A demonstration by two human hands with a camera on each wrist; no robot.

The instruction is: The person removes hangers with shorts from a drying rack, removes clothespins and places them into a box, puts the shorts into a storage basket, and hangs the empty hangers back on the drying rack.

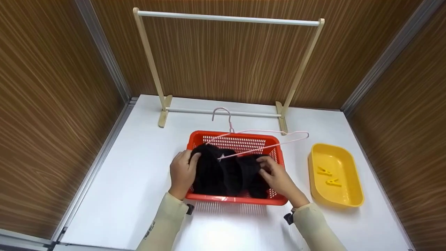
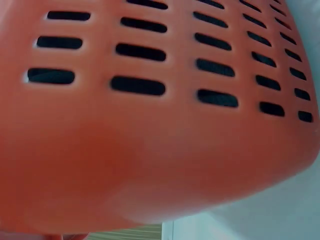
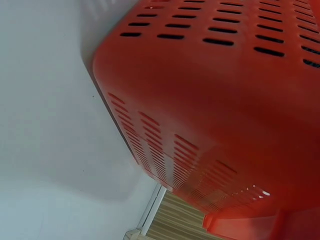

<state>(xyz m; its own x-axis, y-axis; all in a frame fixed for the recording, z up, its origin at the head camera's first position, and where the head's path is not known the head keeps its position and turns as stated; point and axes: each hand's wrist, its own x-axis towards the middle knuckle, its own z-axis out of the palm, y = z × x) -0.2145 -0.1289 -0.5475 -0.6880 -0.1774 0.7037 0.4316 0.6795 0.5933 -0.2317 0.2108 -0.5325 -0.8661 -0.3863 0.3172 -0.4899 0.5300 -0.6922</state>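
Black cloth, apparently a garment point(image 1: 212, 174), lies bunched in a red slotted basket point(image 1: 226, 199). A thin pink hanger point(image 1: 259, 150) rests across it, hook up; its left end goes behind the cloth and its right end sticks out past the basket rim. At the left side my left hand point(image 1: 183, 172) grips the cloth's edge between thumb and fingers. On the right, my right hand point(image 1: 278, 177) pinches the cloth near the basket's right wall. Both wrist views show mostly basket wall point(image 2: 150, 150), with neither hand visible there.
A wooden rack with a white top bar point(image 1: 226, 17) stands behind the basket. To the right sits a yellow tray point(image 1: 336, 201) holding two yellow clothespins point(image 1: 329, 177). Brown wood-grain panels point(image 1: 226, 62) enclose the white table point(image 1: 115, 181) at the back and sides.
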